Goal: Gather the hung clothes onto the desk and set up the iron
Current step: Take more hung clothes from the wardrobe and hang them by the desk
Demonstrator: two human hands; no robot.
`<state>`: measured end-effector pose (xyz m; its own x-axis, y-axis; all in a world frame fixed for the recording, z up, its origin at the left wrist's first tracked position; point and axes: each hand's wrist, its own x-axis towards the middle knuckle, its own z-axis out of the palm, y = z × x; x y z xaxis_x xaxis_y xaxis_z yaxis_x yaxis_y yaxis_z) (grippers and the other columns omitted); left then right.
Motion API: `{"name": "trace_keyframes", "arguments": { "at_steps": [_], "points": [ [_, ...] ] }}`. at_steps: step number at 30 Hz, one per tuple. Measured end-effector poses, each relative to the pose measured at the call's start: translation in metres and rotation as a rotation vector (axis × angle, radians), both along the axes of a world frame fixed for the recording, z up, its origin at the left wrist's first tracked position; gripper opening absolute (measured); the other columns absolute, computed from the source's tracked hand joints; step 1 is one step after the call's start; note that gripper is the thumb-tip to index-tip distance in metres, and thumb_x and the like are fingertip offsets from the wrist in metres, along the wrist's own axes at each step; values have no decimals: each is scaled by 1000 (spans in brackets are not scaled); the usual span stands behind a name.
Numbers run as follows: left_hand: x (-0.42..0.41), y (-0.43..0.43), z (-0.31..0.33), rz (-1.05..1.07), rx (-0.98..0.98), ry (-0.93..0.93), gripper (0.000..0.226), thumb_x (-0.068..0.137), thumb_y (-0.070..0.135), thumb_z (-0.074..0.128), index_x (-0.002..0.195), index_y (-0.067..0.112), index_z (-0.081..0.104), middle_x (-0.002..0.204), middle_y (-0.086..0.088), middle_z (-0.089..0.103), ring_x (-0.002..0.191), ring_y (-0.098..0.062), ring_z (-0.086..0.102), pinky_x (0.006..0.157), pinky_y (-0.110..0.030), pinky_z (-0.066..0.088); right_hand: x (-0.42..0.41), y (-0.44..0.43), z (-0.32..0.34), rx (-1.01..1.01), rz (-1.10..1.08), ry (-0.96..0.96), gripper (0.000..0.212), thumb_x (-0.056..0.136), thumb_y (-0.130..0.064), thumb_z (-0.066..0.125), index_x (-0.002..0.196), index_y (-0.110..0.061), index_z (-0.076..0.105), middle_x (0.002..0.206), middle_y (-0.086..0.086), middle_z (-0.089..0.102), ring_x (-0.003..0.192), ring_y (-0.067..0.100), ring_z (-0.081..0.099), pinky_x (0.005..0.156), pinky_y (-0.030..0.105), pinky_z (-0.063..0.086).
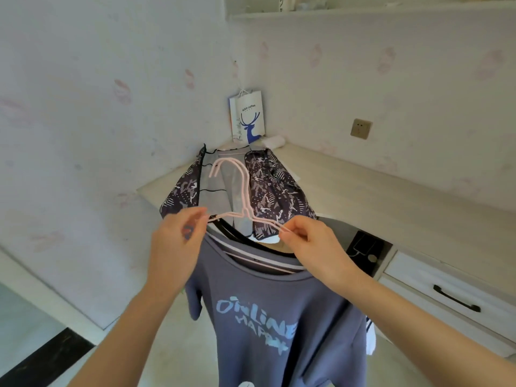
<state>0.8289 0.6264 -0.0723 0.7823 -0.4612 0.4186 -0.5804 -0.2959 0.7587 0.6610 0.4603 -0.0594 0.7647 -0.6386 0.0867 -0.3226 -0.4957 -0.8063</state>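
Both left hand and right hand pinch thin pink wire hangers. Beyond the grip, a pale counter carries dark patterned clothes, with a white paper bag farther back.

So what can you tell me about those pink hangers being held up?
The hangers are thin and pale pink, seemingly coated wire or plastic. At least two lie stacked together, their hooks curving up and leftward. They are held roughly level, the left hand pinching one shoulder end and the right hand pinching the other. They hover above the patterned clothes on the desk, with a grey-blue T-shirt hanging just beneath.
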Motion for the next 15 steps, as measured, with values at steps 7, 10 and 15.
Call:
{"name": "trace_keyframes", "arguments": {
  "at_steps": [7, 10, 15],
  "points": [
    [68, -13, -14, -224, 192, -94, 44, 91, 34, 58, 134, 26, 51, 125, 19, 49, 114, 11, 38, 92, 6, 21, 46, -22, 8, 48, -13, -64, 14, 86, -24, 58, 75, -17, 63, 71, 9, 65, 65, 24, 55, 73, 47, 48],
    [86, -23, -11, -229, 173, -130, 40, 92, 31, 56, 132, 25, 53, 121, 16, 52, 111, 8, 41, 93, 3, 22, 60, -35, 12, 18, 15, -77, 14, 87, -22, 59, 75, -16, 63, 70, 11, 64, 62, 18, 49, 66, 43, 44],
    [125, -48, -17, -195, 193, -198, 33, 92, 31, 55, 122, 20, 62, 94, 21, 49, 91, 0, 44, 85, -8, 32, 93, -65, 16, -26, 111, -86, 12, 91, -20, 59, 81, -18, 65, 74, 7, 67, 71, 29, 59, 72, 45, 49]
  ]
}}
